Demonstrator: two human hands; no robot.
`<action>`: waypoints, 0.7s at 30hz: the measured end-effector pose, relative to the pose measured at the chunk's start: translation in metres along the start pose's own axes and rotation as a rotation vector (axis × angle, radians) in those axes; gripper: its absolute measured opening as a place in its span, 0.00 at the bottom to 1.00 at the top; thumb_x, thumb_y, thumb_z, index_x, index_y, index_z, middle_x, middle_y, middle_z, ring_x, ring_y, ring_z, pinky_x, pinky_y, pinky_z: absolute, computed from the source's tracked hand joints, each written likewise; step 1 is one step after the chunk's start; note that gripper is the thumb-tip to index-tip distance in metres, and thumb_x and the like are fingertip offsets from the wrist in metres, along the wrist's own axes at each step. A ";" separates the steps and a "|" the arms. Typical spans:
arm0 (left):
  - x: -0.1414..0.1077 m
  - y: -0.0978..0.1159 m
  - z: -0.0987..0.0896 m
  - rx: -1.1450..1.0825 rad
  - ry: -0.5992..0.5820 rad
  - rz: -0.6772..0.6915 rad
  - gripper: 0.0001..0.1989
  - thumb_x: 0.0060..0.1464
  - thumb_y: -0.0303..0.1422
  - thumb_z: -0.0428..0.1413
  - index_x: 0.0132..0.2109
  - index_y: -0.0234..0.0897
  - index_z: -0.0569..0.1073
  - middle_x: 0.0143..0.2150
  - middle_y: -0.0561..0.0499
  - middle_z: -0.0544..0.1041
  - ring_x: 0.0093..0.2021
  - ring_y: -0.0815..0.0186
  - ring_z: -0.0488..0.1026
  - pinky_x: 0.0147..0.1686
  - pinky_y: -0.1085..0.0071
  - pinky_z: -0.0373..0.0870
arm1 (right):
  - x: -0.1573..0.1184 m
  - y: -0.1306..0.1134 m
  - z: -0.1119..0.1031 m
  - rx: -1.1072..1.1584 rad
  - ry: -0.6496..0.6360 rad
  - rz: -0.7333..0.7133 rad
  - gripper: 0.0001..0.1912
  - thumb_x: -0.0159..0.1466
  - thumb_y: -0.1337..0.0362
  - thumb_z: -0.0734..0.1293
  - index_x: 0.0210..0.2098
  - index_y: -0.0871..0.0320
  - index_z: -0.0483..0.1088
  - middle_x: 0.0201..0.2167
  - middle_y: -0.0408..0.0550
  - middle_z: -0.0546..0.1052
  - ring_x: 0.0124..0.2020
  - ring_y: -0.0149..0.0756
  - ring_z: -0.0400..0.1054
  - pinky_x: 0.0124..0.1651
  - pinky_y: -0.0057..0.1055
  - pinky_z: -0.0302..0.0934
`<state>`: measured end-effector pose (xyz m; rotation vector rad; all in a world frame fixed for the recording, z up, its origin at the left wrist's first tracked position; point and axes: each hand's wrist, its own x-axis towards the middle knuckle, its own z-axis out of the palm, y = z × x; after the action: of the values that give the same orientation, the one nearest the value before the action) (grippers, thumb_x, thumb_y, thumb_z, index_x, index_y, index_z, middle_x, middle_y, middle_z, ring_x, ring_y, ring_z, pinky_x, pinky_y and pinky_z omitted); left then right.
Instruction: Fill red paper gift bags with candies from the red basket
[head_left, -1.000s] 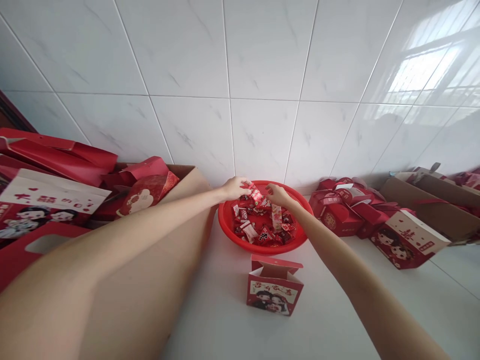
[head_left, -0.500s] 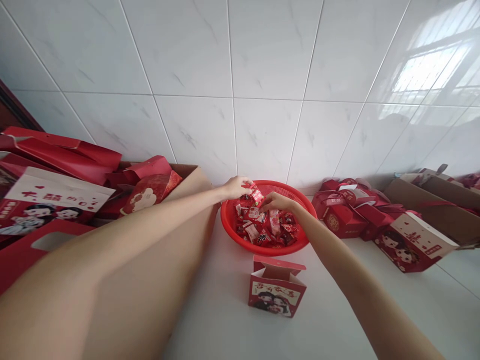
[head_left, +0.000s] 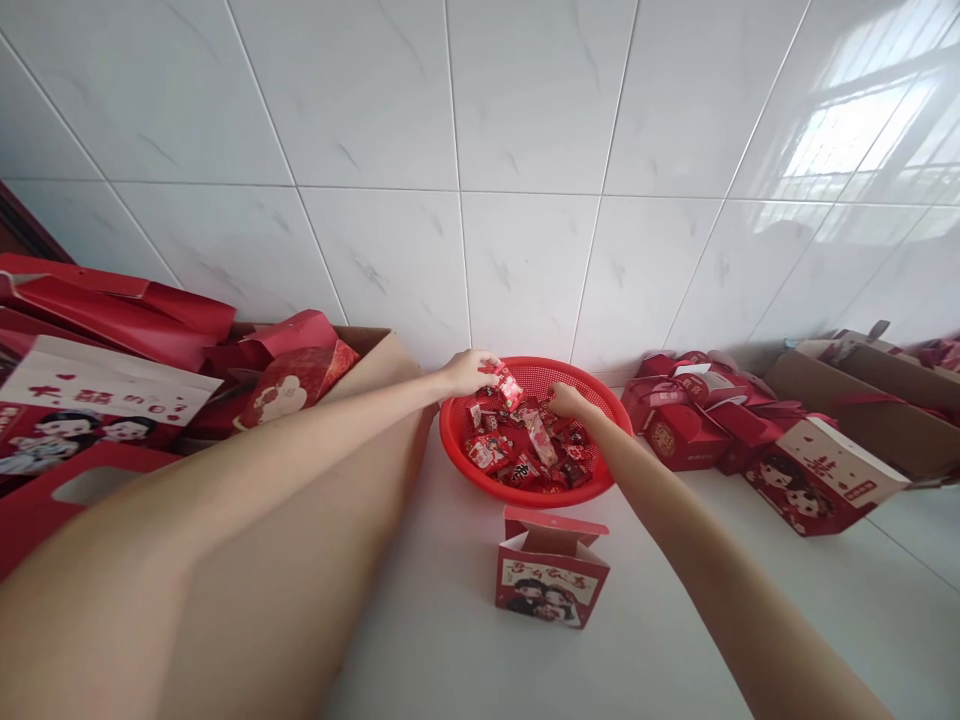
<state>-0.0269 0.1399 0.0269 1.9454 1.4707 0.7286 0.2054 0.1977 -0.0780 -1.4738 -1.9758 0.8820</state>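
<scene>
Clamping a red packet point(head_left: 509, 388), left hand point(head_left: 471, 372) flanks right hand point(head_left: 574, 400), whose grip is unclear; one box point(head_left: 827, 476) reads “囍”.

We read 大囍的日子 on the white flap point(head_left: 124, 385) of the printed box point(head_left: 75, 435) in the carton point(head_left: 300, 590), and 囍 on the white-topped box point(head_left: 825, 475) toward the right edge of the desk point(head_left: 450, 620). We cannot resolve the characters on the open box point(head_left: 551, 590) or the candy packets point(head_left: 489, 452).
</scene>
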 end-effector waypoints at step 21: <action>-0.001 0.001 0.001 0.091 -0.048 0.012 0.14 0.46 0.31 0.58 0.43 0.37 0.77 0.52 0.48 0.80 0.55 0.58 0.74 0.54 0.69 0.70 | -0.019 -0.044 0.000 0.259 -0.148 -0.022 0.09 0.52 0.69 0.74 0.26 0.59 0.69 0.23 0.42 0.75 0.27 0.32 0.72 0.29 0.25 0.67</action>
<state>-0.0263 0.1382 0.0271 2.0268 1.4876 0.6260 0.1833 0.1704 -0.0448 -1.2693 -1.8906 1.2175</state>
